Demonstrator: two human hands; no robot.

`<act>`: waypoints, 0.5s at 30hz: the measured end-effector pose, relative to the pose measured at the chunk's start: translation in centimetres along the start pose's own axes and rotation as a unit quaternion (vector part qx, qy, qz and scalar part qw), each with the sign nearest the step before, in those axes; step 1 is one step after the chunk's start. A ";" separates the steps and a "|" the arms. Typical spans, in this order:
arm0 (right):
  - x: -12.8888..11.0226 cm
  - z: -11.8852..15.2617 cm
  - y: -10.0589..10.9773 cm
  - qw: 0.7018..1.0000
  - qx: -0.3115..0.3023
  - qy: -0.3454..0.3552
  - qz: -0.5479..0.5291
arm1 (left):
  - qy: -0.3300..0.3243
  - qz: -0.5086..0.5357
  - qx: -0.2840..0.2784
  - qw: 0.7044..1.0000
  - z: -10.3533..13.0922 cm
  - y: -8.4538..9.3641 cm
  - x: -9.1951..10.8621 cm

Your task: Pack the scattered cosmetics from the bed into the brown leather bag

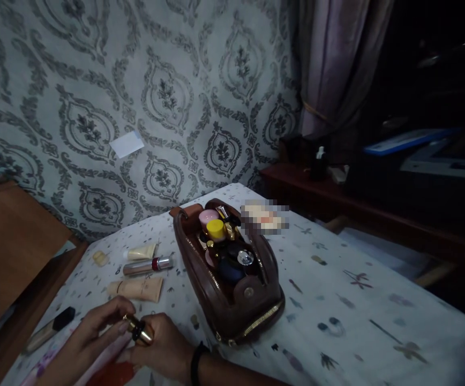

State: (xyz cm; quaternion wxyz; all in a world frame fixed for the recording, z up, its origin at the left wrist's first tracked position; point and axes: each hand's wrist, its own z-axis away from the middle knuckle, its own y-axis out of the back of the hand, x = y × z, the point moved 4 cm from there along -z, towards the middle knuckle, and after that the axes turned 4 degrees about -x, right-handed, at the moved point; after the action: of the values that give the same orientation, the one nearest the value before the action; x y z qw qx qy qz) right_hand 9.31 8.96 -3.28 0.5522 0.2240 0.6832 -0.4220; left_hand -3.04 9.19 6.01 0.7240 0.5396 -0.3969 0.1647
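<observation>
One small gold-and-black container (141, 331) sits, in the head view, between the fingers of the left hand (102, 327), pinching one end, and those of the right hand (163, 343), curled round the other, presumably to steady it. Beyond the fingers lie three tubes (146, 266), perhaps spread for easy choosing; to the fingers' right, a brown bag (236, 316) gapes, likely for access.

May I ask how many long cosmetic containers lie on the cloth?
4: cream tube, silver tube and peach tube left of the bag; dark-capped container beside the left hand. Others may be hidden.
</observation>
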 end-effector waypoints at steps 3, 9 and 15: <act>-0.1 -0.2 0.0 0.998 0.038 -0.025 -0.050 | -0.010 -0.034 0.028 0.999 -0.6 0.8 1.8; -0.1 0.3 0.0 0.994 0.078 -0.051 -0.064 | -0.071 -0.101 0.108 0.986 -1.5 3.6 7.2; 0.1 2.0 0.3 0.993 0.015 -0.046 0.109 | -0.129 -0.074 0.263 0.953 -3.8 5.3 12.7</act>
State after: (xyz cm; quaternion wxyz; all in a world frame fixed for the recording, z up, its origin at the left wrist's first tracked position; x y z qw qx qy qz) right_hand 10.69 7.50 -3.51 0.6218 0.2857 0.6225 -0.3796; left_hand 2.98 12.17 18.65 0.5093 0.7551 -0.3891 0.1381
